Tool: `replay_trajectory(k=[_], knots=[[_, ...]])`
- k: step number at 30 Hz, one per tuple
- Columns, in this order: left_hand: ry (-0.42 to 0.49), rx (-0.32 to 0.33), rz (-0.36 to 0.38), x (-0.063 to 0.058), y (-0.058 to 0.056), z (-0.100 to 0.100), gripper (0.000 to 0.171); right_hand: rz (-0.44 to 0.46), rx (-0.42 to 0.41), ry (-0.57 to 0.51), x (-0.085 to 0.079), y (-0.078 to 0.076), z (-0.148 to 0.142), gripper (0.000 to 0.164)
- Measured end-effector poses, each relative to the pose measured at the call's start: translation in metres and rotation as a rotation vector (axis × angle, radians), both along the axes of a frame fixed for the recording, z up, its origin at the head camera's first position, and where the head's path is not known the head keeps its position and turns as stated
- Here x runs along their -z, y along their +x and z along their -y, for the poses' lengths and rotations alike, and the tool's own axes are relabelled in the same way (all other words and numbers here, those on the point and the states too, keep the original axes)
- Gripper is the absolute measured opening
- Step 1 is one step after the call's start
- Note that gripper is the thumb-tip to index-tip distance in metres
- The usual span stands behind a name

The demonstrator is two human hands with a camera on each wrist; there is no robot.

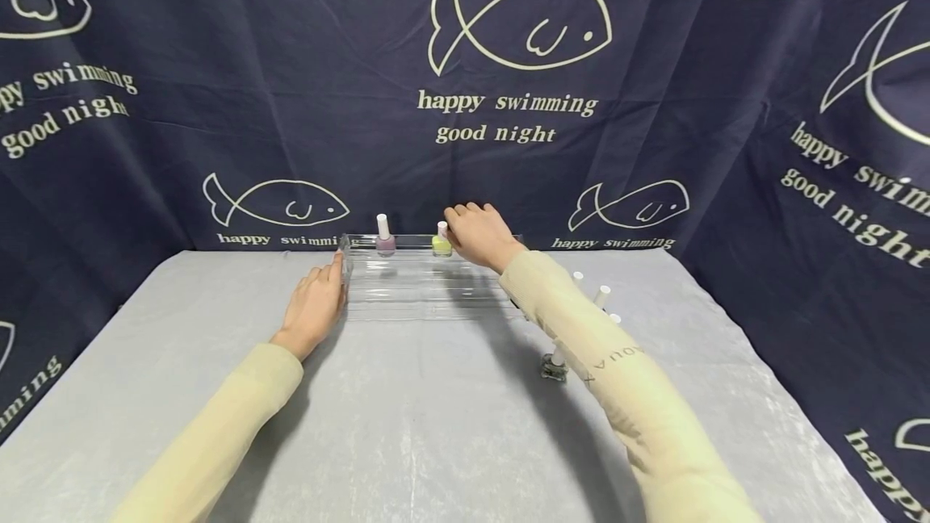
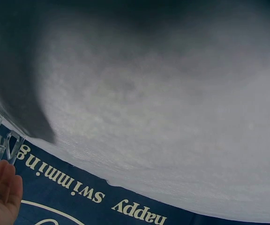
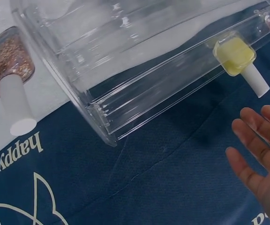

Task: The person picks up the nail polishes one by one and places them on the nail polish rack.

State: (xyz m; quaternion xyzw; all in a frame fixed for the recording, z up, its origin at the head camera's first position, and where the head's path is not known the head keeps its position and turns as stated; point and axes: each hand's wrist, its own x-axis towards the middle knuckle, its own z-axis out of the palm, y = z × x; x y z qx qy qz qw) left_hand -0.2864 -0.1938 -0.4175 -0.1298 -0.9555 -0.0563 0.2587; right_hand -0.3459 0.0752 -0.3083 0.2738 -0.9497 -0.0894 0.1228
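Observation:
A clear acrylic tiered rack (image 1: 421,293) stands at the back of the table. On its top tier sit a mauve nail polish bottle (image 1: 385,244) and a yellow nail polish bottle (image 1: 441,245), both upright with white caps. My right hand (image 1: 479,236) is beside the yellow bottle's cap; in the right wrist view its loosely bent fingers (image 3: 254,133) are apart from the cap. At the rack's left end, my left hand (image 1: 314,305) rests against the side panel. Its fingers (image 2: 15,190) lie nearly straight by the panel's edge in the left wrist view.
Right of the rack, partly behind my right sleeve, several white-capped bottles (image 1: 602,295) stand on the grey cloth (image 1: 407,426). A dark bottle (image 1: 554,367) is nearer me. One glittery copper bottle (image 3: 9,61) stands beside the rack's right end. A navy fish-print curtain (image 1: 363,119) hangs close behind.

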Motion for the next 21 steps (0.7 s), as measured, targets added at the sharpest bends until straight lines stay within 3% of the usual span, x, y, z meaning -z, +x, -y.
replay_trajectory(k=[12,21], knots=[[0.003,-0.009,0.034,-0.001,0.000,0.000,0.056,-0.113,-0.092,0.020,0.007,0.016,-0.014,0.021],[0.002,-0.010,0.023,-0.001,0.000,-0.001,0.055,-0.065,-0.057,0.064,0.011,0.026,-0.023,0.023]])
